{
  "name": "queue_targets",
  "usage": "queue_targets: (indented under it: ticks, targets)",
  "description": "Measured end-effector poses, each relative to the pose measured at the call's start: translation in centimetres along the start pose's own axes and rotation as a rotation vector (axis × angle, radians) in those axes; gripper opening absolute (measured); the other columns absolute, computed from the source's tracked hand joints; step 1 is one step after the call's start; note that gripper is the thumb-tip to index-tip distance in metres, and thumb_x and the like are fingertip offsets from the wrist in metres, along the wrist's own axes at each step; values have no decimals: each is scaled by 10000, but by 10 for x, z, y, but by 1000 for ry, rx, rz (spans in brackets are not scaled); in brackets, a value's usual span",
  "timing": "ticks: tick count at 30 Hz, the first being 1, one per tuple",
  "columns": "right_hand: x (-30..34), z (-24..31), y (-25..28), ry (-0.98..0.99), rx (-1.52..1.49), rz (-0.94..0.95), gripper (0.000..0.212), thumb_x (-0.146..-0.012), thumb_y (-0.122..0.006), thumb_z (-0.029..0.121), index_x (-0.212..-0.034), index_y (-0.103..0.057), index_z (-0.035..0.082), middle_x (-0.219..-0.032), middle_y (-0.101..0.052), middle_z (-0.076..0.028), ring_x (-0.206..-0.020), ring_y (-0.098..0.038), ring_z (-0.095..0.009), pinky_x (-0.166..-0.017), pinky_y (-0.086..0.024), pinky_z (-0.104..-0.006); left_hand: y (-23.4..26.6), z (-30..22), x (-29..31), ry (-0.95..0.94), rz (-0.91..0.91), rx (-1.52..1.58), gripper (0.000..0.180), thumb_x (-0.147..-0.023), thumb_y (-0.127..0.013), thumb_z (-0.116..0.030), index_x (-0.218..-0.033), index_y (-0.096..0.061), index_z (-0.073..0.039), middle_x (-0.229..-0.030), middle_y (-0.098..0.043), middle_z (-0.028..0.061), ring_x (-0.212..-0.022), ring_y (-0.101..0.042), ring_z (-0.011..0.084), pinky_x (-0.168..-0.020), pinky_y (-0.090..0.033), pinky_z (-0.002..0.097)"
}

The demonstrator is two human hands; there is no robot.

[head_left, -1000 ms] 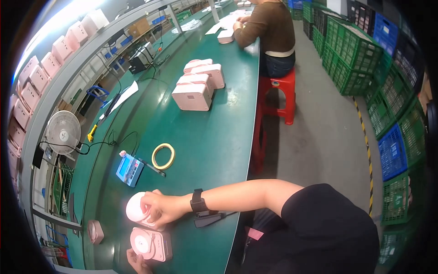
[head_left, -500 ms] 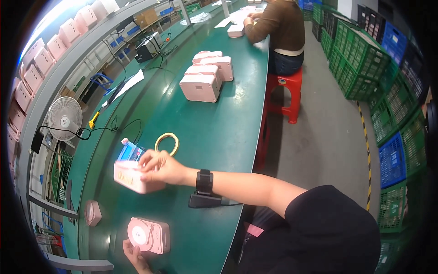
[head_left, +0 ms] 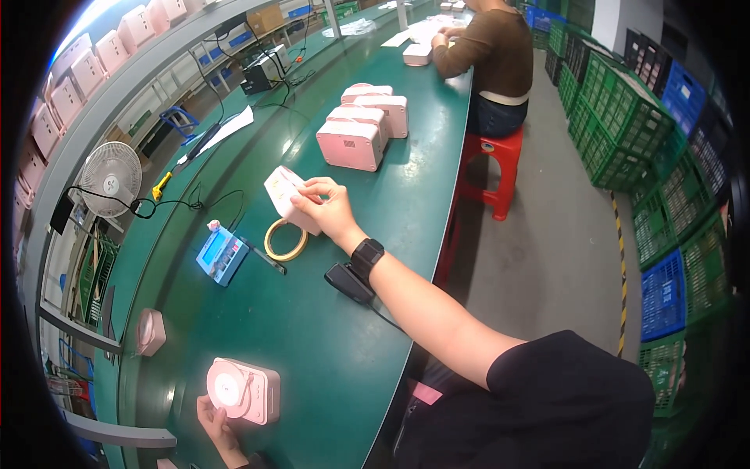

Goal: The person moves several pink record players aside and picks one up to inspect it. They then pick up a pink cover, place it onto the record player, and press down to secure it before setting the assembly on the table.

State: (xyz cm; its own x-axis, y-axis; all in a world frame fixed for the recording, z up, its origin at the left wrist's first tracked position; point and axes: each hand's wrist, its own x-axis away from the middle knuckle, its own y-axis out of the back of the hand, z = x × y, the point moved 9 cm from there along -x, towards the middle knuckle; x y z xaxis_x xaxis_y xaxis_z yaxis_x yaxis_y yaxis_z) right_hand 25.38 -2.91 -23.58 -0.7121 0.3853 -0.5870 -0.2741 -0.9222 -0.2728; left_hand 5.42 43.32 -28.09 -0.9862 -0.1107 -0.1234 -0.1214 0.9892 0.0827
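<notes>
My right hand [head_left: 330,209] grips a pink box-shaped device [head_left: 283,193] by its upper edge, holding it tilted over the bench just beyond the roll of yellowish tape [head_left: 286,240]. At the near left, my left hand [head_left: 215,426] has its thumb and fingers closed at the rim of a pink record-player-shaped device [head_left: 268,395]. That device lies on the bench with its white-centred disc facing up. Farther along stand several pink cases [head_left: 350,146] with handles, grouped together. A blue device with a screen [head_left: 221,256] sits left of the tape roll.
The green bench [head_left: 312,336] runs away from me. A small pink container [head_left: 151,332] lies at its left side. A white fan [head_left: 111,180] and grey frame stand beyond. A person [head_left: 500,62] sits on a red stool [head_left: 496,176]; green crates [head_left: 617,102] line the aisle.
My right hand has carried the pink box-shaped device away from me and to the right, uncovering the blue device. My left hand stays at the record-player-shaped device.
</notes>
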Motion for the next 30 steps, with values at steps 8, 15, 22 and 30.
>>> queue_targets:
  ticks: [8,15,22,30]
  targets:
    - [1,-28,26,-266,-56,-182,276,-806,-698,155,-1035,-621,21,-1063,-594,-130,-918,-561,-199,-796,-457,-323,-6,0,1,-1,7,-9,439,-704,-678,-225,-1039,-505,0,-972,-553,92,-942,-528,172,-850,-386,278]
    - [8,2,8,13,654,-171,488,-699,-695,159,-1125,-488,45,-1136,-506,-182,-1031,-463,-392,-928,-383,-438,9,5,2,-2,-16,-66,423,-710,-682,-243,-1013,-514,-1,-951,-542,71,-919,-519,159,-845,-382,274]
    - [-27,-14,30,243,790,-104,496,-654,-682,122,-1099,-508,-9,-1075,-545,-209,-1044,-501,-390,-923,-410,-438,-4,-1,0,-29,5,-65,288,-755,-665,-133,-976,-531,-6,-889,-564,31,-818,-536,107,-741,-427,230]
    - [-63,-35,61,408,981,-12,654,-657,-779,255,-1203,-510,14,-1192,-550,-191,-1148,-493,-342,-1008,-355,-390,-3,3,4,34,-41,-58,171,-823,-633,-196,-880,-548,-59,-692,-520,-30,-547,-431,29,-472,-323,175]
